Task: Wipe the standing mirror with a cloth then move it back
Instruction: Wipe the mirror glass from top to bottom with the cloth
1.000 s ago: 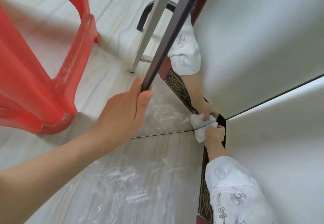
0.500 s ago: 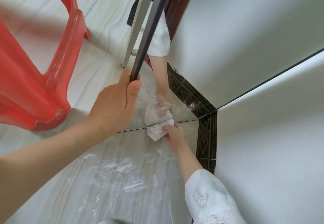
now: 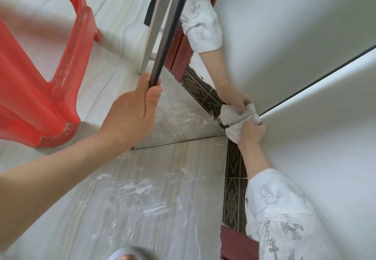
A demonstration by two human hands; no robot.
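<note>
Head view: looking down along a standing mirror at floor level, near a wall corner.
Foot: tip of a pale blue slipper (image 3: pixel 126 254) at the bottom edge, on the tiled floor (image 3: pixel 142 208) smeared with white streaks.
Right sleeve: white, printed with crosses and cartoon figures (image 3: pixel 284 219), low at the right.
Left hand (image 3: pixel 130 117): bare forearm reaching in from the left; fingers and thumb clamped around the dark side edge of the mirror frame (image 3: pixel 168 35).
Right hand (image 3: pixel 251 133): fingers curled round a crumpled white cloth (image 3: pixel 234 131), pressed against the glass at the mirror's bottom edge, close to the corner by the wall.
Standing mirror (image 3: pixel 183 117): upright on the floor, bottom rim touching the tiles; glass reflecting the hand, the cloth, the sleeve and the streaked floor.
Skirting: dark brown patterned tile strip (image 3: pixel 234 188) along the foot of the white wall (image 3: pixel 325 158), with a red-brown trim piece (image 3: pixel 236 241) at the near end.
Mirror stand: pale metal rear leg (image 3: pixel 154 29) behind the frame, resting on the floor.
Chair: red plastic chair (image 3: pixel 40 86) at the left, just beside the mirror, legs on the tiles.
</note>
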